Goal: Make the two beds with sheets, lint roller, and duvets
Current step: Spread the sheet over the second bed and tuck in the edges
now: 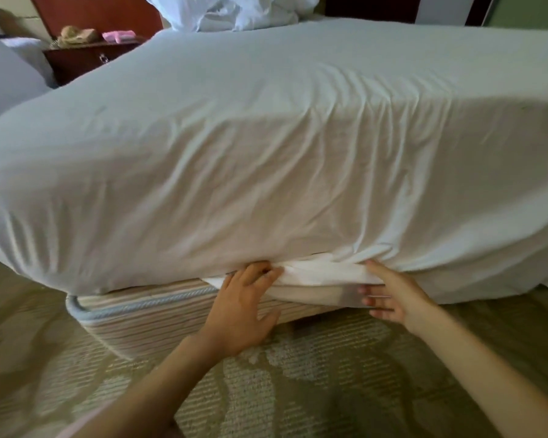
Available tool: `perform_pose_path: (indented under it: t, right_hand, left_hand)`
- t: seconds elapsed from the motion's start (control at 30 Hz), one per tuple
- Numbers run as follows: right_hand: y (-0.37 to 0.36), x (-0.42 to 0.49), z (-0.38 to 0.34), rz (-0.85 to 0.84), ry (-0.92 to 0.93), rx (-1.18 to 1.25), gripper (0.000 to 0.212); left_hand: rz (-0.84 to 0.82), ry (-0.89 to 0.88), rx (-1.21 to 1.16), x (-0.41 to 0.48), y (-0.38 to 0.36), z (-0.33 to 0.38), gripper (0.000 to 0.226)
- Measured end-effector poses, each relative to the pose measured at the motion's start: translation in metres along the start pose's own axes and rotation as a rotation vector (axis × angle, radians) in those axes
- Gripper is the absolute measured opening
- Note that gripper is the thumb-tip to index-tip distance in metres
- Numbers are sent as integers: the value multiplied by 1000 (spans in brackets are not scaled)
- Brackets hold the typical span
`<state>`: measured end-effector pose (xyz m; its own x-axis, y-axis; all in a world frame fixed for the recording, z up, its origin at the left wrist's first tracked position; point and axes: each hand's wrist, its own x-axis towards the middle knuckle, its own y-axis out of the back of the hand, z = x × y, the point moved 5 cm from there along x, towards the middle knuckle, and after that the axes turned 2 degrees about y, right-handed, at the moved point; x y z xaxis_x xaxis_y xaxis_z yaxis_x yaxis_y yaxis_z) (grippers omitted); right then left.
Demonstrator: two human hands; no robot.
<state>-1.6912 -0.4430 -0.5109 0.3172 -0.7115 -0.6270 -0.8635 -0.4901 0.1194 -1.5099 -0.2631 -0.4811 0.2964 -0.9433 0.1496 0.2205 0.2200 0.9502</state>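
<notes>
Two bare forearms were seen reaching over the patterned carpet [298,390] to the foot edge of the bed, where both hands were set at the seam between mattress and box spring [146,314]. The left hand [244,298] was spread, thumb held wide, its fingertips pressed into the white sheet [266,153] just under the mattress edge. The right hand [389,295] was held with straight fingers beneath a loose fold [323,275] of that sheet and the thumb above it; whether the fold was pinched could not be told through the blur. The sheet was drawn over the whole top of the mattress and down its foot side. It looked tucked toward the left foot corner, while the fold between the hands and the stretch toward the right foot corner hung untucked. The step in hand was judged to be tucking the foot edge. A heap of white bedding [234,11] was left at the head edge and no duvet was spread, so the task was judged to be at an early stage. Only a part of the second bed [7,74] was seen at the left, beyond a nightstand [86,58], and its state could not be judged. No lint roller was found in view.
</notes>
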Motion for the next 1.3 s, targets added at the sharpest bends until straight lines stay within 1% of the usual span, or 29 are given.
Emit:
perform_pose_path:
  t: [0.03,0.07,0.13,0.17,0.23,0.27,0.33,0.47,0.5,0.57,0.63,0.67,0.73,0.8,0.9,1.0,1.1,1.2,1.27,1.3]
  right_hand:
    - [-7,0,0,-8,9,-30,27]
    - [-12,1,-1,3,30,-74,25]
    - [-15,5,-3,42,71,-218,25]
    - [-15,6,-4,54,76,-294,29]
    - [-13,8,-4,70,51,-408,37]
    - [-12,7,-5,74,32,-446,41]
    - [-13,2,-9,74,6,-494,45]
    - [-13,-11,-16,96,14,-466,48]
    - [-9,-13,-18,128,36,-481,47]
    - [4,-16,-29,275,150,-500,43]
    - [16,-20,-47,467,333,-473,39]
    - [18,-22,-57,526,422,-431,38]
    - [15,-24,-71,519,515,-307,34]
    - [12,-19,-77,519,533,-286,29]
    - [13,-15,-82,659,573,-409,23]
    - [14,-13,-86,761,585,-424,24]
    - [20,-15,-88,784,592,-503,23]
    - [62,-16,-69,849,544,-572,20]
    - [112,-13,-39,916,454,-532,22]
    - [136,-9,-25,915,426,-472,22]
  left_hand:
    - [-5,-15,-31,3,2,1,70]
    - [-31,-46,-8,4,2,2,73]
    - [-112,-81,110,8,-3,0,81]
    - [-132,-53,144,12,-3,-3,81]
    - [-152,45,96,24,0,-6,73]
    - [-165,95,49,31,-1,-7,68]
    - [-184,144,46,38,-3,-5,62]
    - [-166,140,135,33,-1,-1,57]
    - [-166,136,145,32,-1,2,58]
    - [-155,130,162,32,-4,11,61]
    - [-133,137,175,34,-8,22,63]
    - [-124,152,179,35,-10,28,64]
    - [-126,198,189,40,-14,37,68]
    - [-151,264,204,45,-18,46,69]
    - [-169,368,199,53,-21,60,68]
    - [-145,372,182,56,-30,72,69]
    - [-109,373,179,61,-36,79,72]
    - [-102,422,246,70,-42,86,79]
    - [-105,465,300,74,-47,91,80]
    - [-103,487,328,76,-50,92,80]
